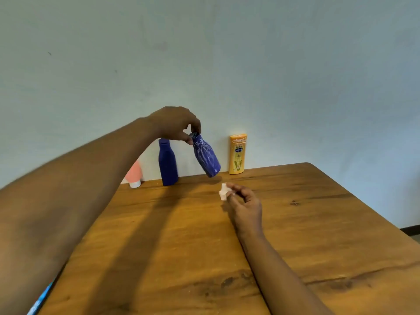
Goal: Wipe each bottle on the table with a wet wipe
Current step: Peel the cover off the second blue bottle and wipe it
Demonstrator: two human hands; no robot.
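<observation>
At the far edge of the wooden table (318, 223), we are pinching the scribbled blue bottle (206, 155) by its cap between the thumb and fingers of our left hand (175, 125). The bottle is hanging tilted, cap up and to the left, base swinging down and to the right just over the wood, though we cannot tell whether its lower rim is touching. Our right hand (246, 205) is lying lower and nearer to us, fingers curled round a crumpled wet wipe (223, 192) that is poking out toward the bottle. The bottle's long axis is slanting down toward the wipe, so its base is ending just above and slightly left of the wad, close but apart. We are judging the right hand the nearer one to the bottle's bare flank, needing only a short reach up and away. Behind, a plain dark blue bottle (167, 162), a yellow lotion bottle (237, 154) and a pink tube (134, 175) are standing along the wall.
</observation>
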